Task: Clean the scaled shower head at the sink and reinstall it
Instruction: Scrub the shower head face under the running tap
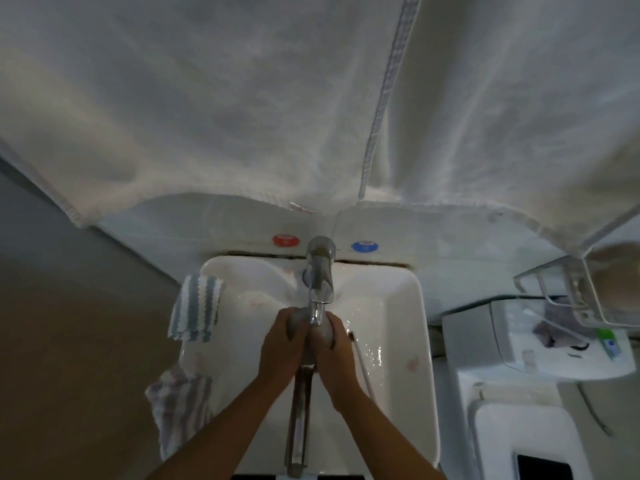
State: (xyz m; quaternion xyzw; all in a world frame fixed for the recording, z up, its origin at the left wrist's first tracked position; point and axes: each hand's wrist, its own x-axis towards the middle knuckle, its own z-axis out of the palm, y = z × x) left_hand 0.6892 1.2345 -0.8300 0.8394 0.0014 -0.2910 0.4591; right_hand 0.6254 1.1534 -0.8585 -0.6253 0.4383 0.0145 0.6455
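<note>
Both my hands hold the grey shower head (297, 322) under the chrome faucet spout (319, 289), over the white sink basin (398, 306). My left hand (282, 348) grips the head's left side, fingers curled round it. My right hand (332, 344) grips the right side, and a thin white stick, perhaps a toothbrush (363, 365), runs along its right edge. The shower head's chrome handle (299, 420) points down toward me between my forearms. Most of the head's face is hidden by my fingers and the spout.
A blue-striped cloth (199, 306) hangs over the sink's left rim, and another striped cloth (176, 410) lies lower on that rim. Red (286, 240) and blue (364, 246) tap caps sit behind the faucet. White towels hang above. A wire rack (568, 292) and white appliance stand right.
</note>
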